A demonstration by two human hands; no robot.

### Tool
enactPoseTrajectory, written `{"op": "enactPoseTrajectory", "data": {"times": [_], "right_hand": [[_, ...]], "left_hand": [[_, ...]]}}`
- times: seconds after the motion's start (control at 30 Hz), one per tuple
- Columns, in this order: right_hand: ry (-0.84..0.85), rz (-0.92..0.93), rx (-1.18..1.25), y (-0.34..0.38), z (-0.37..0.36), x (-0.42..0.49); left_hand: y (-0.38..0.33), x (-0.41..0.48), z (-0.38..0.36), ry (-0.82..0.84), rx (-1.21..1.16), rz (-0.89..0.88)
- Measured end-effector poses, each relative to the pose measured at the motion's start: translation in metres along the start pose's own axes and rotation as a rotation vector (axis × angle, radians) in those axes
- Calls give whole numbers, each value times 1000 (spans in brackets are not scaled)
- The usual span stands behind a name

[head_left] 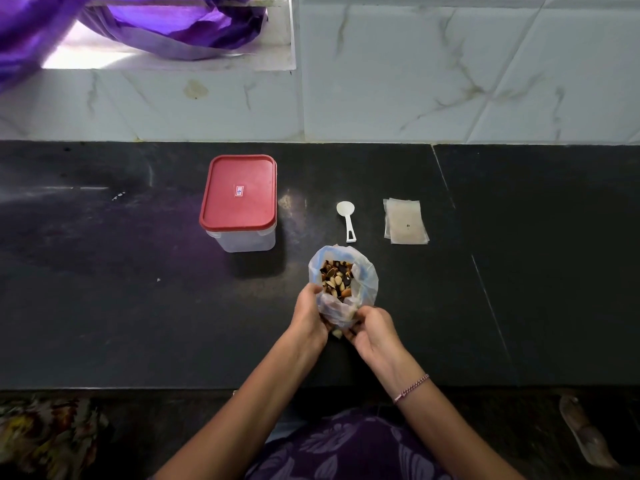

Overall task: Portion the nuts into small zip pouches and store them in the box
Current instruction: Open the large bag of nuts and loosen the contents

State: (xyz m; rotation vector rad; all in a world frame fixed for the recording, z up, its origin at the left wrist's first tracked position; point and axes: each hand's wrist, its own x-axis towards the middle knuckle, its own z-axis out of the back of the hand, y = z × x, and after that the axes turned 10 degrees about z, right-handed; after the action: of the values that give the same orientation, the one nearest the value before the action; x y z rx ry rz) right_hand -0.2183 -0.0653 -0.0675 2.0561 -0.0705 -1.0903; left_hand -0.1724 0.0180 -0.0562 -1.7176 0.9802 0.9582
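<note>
A clear plastic bag (pixel 367 282) stands open on the dark counter, with mixed nuts (pixel 337 279) showing inside it. My left hand (pixel 310 315) grips the bag's left side. My right hand (pixel 372 329) pinches its lower near edge. A clear box with a red lid (pixel 239 194) stands shut to the left, behind the bag. A white plastic scoop (pixel 347 218) lies just beyond the bag. A small stack of flat clear zip pouches (pixel 406 221) lies to the right of the scoop.
The black stone counter (pixel 138 306) runs to a tiled wall at the back. Its near edge is just below my forearms. A purple curtain (pixel 166 26) hangs at a window ledge at the upper left.
</note>
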Motion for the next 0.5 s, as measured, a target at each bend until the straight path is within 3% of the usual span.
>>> {"op": "enactPoseTrajectory", "data": {"times": [0.13, 0.27, 0.37, 0.5], "right_hand": [[58, 33, 7, -2, 0, -4], [98, 92, -174, -9, 3, 4], [68, 142, -436, -17, 10, 12], [183, 301, -925, -10, 25, 6]], "left_hand": [[7, 10, -2, -110, 154, -59], [13, 14, -1, -139, 188, -78], [17, 15, 2, -147, 209, -91], [23, 14, 15, -266, 315, -119]]}}
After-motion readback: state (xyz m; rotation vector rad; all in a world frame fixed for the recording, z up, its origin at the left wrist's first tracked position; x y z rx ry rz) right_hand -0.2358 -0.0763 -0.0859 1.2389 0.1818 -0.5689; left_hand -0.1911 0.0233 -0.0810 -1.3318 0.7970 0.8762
